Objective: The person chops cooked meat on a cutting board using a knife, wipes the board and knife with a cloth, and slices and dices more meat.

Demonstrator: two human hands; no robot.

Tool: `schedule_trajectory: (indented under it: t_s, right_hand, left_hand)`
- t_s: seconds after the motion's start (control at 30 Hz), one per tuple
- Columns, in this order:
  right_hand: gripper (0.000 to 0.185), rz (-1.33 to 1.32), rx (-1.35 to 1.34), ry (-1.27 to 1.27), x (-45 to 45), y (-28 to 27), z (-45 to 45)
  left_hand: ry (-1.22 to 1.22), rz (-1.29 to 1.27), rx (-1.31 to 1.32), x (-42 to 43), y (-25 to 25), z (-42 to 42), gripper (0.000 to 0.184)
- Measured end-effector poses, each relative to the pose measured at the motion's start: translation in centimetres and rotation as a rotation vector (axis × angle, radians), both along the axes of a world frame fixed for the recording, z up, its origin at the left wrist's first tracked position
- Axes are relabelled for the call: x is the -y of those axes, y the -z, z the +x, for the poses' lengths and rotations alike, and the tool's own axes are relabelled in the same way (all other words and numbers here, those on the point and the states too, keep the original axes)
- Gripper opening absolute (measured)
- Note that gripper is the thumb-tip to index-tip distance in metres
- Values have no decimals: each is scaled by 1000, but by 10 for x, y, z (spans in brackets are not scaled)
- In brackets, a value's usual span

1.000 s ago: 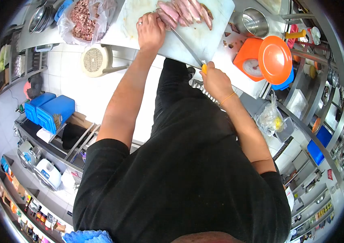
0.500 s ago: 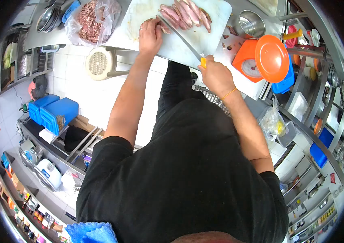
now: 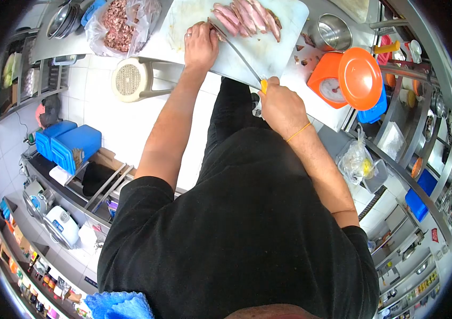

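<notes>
Meat [image 3: 256,17] lies in pink, dark-edged strips near a yellow-handled knife [image 3: 239,53].

An orange kitchen scale [image 3: 319,74] with a round pan [image 3: 360,77] stands near a steel pot [image 3: 333,33]. On the white-tiled floor [image 3: 119,125] is a cream plastic stool [image 3: 129,80]; two blue bins [image 3: 79,144] stand side by side.

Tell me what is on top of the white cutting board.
Meat strips lie on the cutting board; the knife blade and the left hand are over it. Anything beneath the left hand or under the strips is covered and cannot be seen.
</notes>
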State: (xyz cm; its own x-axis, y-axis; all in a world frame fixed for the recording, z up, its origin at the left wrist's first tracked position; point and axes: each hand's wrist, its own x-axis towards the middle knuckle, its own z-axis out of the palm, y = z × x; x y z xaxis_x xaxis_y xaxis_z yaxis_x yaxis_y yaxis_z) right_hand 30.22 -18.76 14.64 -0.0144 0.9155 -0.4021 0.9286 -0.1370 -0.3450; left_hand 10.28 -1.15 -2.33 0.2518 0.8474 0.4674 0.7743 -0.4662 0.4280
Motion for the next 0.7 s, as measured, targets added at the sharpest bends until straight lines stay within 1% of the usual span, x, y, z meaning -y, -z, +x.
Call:
schedule_trajectory:
  t_s: [0.13, 0.33, 0.43, 0.7]
  right_hand:
    - [28, -13, 28, -8, -1, 0, -2]
    - [25, -28, 82, -32, -7, -9, 0]
    - [23, -15, 116, -54, -13, -1, 5]
    - [22, -80, 87, -91, -32, -2, 10]
  left_hand:
    - [3, 2, -14, 1, -2, 0, 29]
    - [4, 11, -18, 0, -1, -1, 31]
    - [5, 45, -1, -1, 0, -1, 32]
    - [9, 54, 18, -4, 4, -2, 29]
